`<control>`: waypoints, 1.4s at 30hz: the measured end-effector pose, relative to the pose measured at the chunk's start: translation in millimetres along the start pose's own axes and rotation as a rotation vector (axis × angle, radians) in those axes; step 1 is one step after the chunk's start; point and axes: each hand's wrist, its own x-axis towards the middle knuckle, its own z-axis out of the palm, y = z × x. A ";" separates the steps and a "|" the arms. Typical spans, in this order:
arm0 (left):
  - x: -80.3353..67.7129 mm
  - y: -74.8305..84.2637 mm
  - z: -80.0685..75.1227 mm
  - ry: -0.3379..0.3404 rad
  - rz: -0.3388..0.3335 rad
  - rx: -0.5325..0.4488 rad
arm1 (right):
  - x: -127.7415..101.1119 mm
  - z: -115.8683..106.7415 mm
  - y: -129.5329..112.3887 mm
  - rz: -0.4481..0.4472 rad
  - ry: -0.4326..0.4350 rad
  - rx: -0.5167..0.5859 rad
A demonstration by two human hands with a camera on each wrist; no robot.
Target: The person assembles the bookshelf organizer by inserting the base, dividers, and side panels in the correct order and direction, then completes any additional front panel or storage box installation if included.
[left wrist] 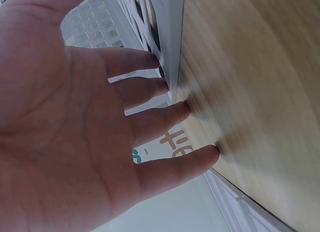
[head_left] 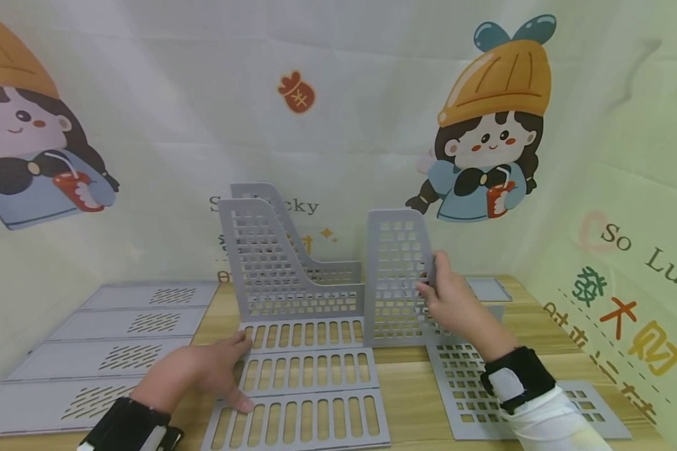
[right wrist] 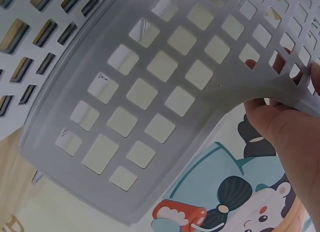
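Observation:
My right hand point(head_left: 454, 307) grips the curved edge of a grey perforated side panel point(head_left: 397, 275), which stands upright at the right end of a slotted grey base point(head_left: 310, 355). In the right wrist view, fingertips show through the holes of this side panel point(right wrist: 142, 94). Two more perforated side panels, a front one point(head_left: 301, 282) and a rear one point(head_left: 251, 189), rise at the back of the base, with tall left ends and low right ends. Beside the base's left edge, my left hand point(head_left: 209, 373) is spread. Its fingers point(left wrist: 165, 167) are straight, their tips at the base edge and tabletop.
Flat light-grey panels point(head_left: 84, 360) with slanted slots lie along the left of the wooden table point(head_left: 409, 388). A perforated panel point(head_left: 451, 401) and another grid piece point(head_left: 612, 426) lie at the right, a small flat piece point(head_left: 488, 289) behind them. A printed cloth point(head_left: 372, 125) hangs at the back.

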 end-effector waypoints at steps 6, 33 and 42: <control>0.9 1.2 0.8 -0.001 0.007 -0.005 | -1.1 -0.5 -0.4 -0.005 -0.014 -0.002; 4.3 6.1 -0.7 0.003 0.009 -0.001 | 0.9 -16.6 11.3 -0.075 -0.091 -0.094; 1.4 1.0 2.3 0.007 -0.011 0.016 | -3.1 -2.2 11.7 -0.092 -0.104 0.029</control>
